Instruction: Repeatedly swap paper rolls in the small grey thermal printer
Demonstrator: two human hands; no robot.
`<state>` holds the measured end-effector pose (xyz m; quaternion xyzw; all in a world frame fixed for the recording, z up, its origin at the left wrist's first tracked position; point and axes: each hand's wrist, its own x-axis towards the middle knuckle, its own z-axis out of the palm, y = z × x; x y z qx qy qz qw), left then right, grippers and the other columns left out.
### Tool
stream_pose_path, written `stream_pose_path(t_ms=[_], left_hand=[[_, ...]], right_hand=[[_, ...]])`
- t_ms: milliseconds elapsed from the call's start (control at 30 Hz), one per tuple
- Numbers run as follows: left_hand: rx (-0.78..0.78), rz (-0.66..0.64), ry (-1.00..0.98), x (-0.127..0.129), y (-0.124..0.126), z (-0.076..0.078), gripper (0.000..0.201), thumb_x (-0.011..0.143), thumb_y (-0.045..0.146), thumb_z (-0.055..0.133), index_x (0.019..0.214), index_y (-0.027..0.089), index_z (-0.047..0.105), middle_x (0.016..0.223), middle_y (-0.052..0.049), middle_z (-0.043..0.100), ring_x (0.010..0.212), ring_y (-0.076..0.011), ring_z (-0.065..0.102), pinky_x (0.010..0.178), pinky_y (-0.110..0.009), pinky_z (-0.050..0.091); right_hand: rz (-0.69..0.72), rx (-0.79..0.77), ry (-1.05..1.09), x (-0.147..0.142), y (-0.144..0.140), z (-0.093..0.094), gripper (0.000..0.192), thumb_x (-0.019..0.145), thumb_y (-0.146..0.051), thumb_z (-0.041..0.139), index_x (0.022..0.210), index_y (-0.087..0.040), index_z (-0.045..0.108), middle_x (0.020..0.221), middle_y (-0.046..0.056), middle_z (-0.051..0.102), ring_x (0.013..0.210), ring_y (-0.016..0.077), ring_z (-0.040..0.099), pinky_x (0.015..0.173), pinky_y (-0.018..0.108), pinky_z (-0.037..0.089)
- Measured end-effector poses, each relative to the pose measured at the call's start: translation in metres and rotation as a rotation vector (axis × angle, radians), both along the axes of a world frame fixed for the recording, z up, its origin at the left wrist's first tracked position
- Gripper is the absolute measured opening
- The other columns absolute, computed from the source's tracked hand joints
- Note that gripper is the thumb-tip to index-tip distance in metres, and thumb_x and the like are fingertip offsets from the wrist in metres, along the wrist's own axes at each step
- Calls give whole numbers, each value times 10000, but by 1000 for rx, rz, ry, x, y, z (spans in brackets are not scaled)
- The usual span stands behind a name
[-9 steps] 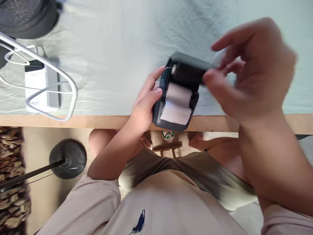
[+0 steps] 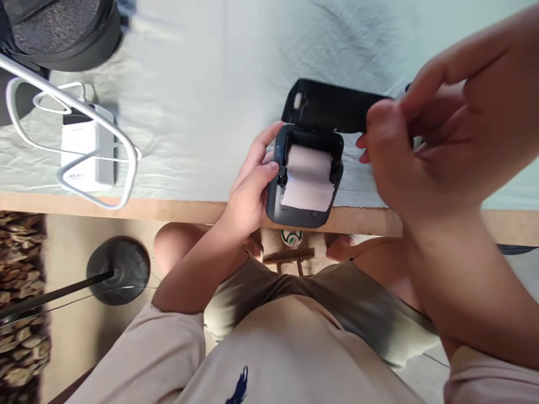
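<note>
A small dark grey label printer (image 2: 295, 216) sits at the near edge of the table, its black lid (image 2: 328, 106) swung open toward the far side. Inside lies a white paper roll (image 2: 308, 177) with paper pulled over the front. My left hand (image 2: 250, 185) grips the printer's left side, thumb on its edge. My right hand (image 2: 438, 134) hovers at the right, thumb and fingers pinched at the right end of the lid.
A pale cloth (image 2: 202, 84) covers the table, whose wooden edge (image 2: 168, 209) runs across the view. At the left lie a white power bank (image 2: 86, 148) with white cables and a white wire frame (image 2: 105, 132). A black round object (image 2: 63, 28) sits at the far left corner.
The lid has swung further open and now lies back flat. My right hand rose and shifted right with it. The printer and my left hand stayed in place.
</note>
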<state>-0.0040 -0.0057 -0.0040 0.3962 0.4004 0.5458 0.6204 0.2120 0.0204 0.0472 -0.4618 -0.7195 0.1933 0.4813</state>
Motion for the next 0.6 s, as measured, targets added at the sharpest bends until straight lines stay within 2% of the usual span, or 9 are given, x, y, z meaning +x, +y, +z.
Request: stream_pose_path(t_ms=[67, 100, 133, 200, 267, 300, 400, 500, 600], left_hand=[[-14, 7, -10, -2, -1, -1, 470, 973, 420, 685, 1428, 308, 652, 1222, -39, 790, 1097, -275, 798, 871, -372, 629], [-22, 4, -7, -2, -1, -2, 485, 973, 441, 684, 1441, 324, 637, 1218, -41, 785, 1088, -281, 792, 874, -377, 621], [-31, -5, 1, -3, -1, -2, 507, 971, 456, 687, 1460, 339, 624, 1228, -44, 780, 1100, -289, 785, 888, -382, 614], [-33, -27, 30, -3, -1, -2, 543, 971, 472, 687, 1494, 353, 606, 1248, -52, 766, 1133, -306, 773, 922, -392, 600], [-18, -44, 60, -3, -1, -2, 551, 985, 473, 672, 1516, 344, 604, 1222, -53, 746, 1124, -308, 769, 927, -393, 585], [-11, -50, 69, -3, -1, -3, 541, 998, 470, 662, 1520, 335, 612, 1204, -51, 740, 1099, -302, 769, 921, -392, 580], [36, -77, 66, -3, -1, -7, 488, 1046, 469, 660, 1517, 341, 658, 1143, -36, 752, 976, -266, 760, 853, -375, 586], [127, -114, 69, -6, 0, -13, 497, 1072, 491, 701, 1551, 357, 685, 1114, -22, 789, 933, -243, 752, 806, -348, 609], [162, -156, 146, -7, -2, -10, 608, 1061, 554, 762, 1610, 314, 660, 1208, -54, 803, 1047, -275, 779, 902, -367, 652]], right_hand=[[-38, 214, -83, -3, -3, -2, 127, 1071, -357, 704, 1014, -251, 661, 913, -4, 699, 973, 187, 845, 620, 311, 579], [-16, 286, -103, -3, -3, -4, 86, 1035, -296, 715, 1006, -241, 656, 964, -22, 744, 1000, 178, 860, 587, 277, 566], [26, 313, -122, -4, -1, -6, 53, 1008, -241, 707, 1011, -238, 654, 1010, -37, 773, 988, 155, 861, 559, 245, 541], [73, 320, -182, -1, 2, -10, 81, 969, -185, 698, 1001, -240, 648, 940, -64, 772, 790, 89, 790, 504, 228, 442], [72, 270, -310, 4, 5, -11, 99, 955, -195, 716, 1009, -259, 663, 801, -71, 721, 614, 66, 647, 490, 264, 361], [79, 250, -376, 7, 5, -11, 102, 953, -220, 725, 1029, -273, 683, 762, -65, 701, 592, 76, 614, 494, 279, 342], [115, 165, -522, 16, 1, -7, 167, 980, -332, 712, 1142, -295, 728, 806, -44, 734, 593, 101, 585, 518, 291, 294], [105, 81, -620, 19, -6, -1, 228, 977, -392, 705, 1183, -300, 740, 733, -11, 651, 567, 109, 498, 565, 275, 196], [53, -84, -710, 15, -9, 0, 217, 971, -375, 730, 1165, -283, 755, 706, 13, 576, 558, 111, 457, 606, 260, 273]])
